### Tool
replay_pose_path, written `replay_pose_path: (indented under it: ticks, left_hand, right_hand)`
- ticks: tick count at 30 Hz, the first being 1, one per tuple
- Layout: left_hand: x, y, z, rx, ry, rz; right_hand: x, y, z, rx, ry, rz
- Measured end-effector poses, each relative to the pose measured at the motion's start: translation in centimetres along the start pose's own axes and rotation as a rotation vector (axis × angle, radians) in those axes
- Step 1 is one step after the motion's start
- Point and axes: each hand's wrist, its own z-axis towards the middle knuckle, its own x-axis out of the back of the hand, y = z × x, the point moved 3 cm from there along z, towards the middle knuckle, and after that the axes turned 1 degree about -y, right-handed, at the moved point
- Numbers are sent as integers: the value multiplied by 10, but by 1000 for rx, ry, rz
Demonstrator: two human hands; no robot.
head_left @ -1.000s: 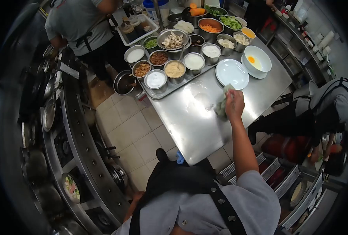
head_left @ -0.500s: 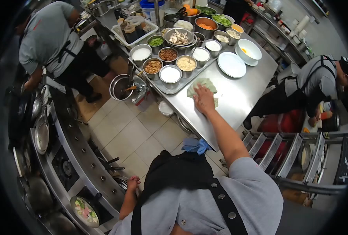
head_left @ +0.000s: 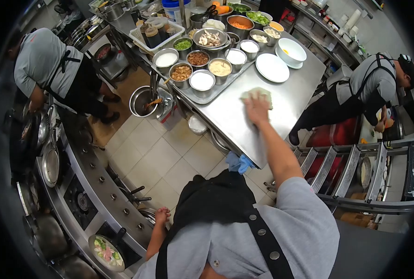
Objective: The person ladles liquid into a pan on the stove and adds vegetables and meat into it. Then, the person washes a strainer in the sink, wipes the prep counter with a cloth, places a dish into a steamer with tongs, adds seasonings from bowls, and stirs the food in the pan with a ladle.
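Observation:
My right hand (head_left: 257,110) presses down on a pale green cloth (head_left: 264,92) that lies on the bare part of the steel table (head_left: 225,111). Its fingers spread over the cloth, which is partly hidden beneath them. To the left of that hand is a metal tray (head_left: 208,98) crowded with small steel containers. A white plate (head_left: 272,68) and a white bowl (head_left: 290,52) stand beyond the cloth. Low at my side, close to the stove edge, my left hand (head_left: 162,216) hangs with curled fingers and nothing visible in them.
A stove (head_left: 87,174) runs along the left, with a pan of food (head_left: 106,252) on it. Blue gloves or cloth (head_left: 239,163) hang at the table's near corner. One person (head_left: 53,69) works at left, another (head_left: 370,88) at right, behind a metal rack (head_left: 349,174).
My right hand has slid the cloth to the right across the tabletop. Pale bits seen beside the cloth earlier no longer show. My left hand stays low at my side.

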Motion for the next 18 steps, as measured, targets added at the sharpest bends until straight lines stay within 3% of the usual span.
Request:
replay_pose_path:
  ticks: [2,4,6,7,9,10,11,12,13,16,18]
  left_hand:
    - [-3,-24,-4,22,-49,108]
    - [-9,-33,-19,3,-89,189]
    - [-11,-39,-29,-9,-109,258]
    - [-14,-55,-17,-110,-142,105]
    - [-26,-56,-31,-90,8,-47]
    - [-32,-50,-32,-89,75,-117]
    - [-30,-68,-10,-151,-40,-175]
    - [-40,-61,-23,-107,6,-171]
    - [-48,-59,-34,-155,15,-138]
    - [-69,-49,-37,-211,-55,78]
    - [-88,-39,-38,-233,-89,179]
  right_hand:
    - [-5,-60,-25,202,-37,-24]
    - [0,-98,-52,266,-51,17]
    - [5,-97,-81,372,8,68]
    - [12,-88,-97,412,-18,91]
    - [32,-54,-126,491,-58,132]
    - [36,-36,-138,488,-69,140]
    - [43,-14,-149,469,-71,140]
    - [54,13,-155,435,-67,129]
    - [61,33,-153,439,-5,204]
    - [73,67,-121,184,125,323]
    - [81,75,-90,63,115,446]
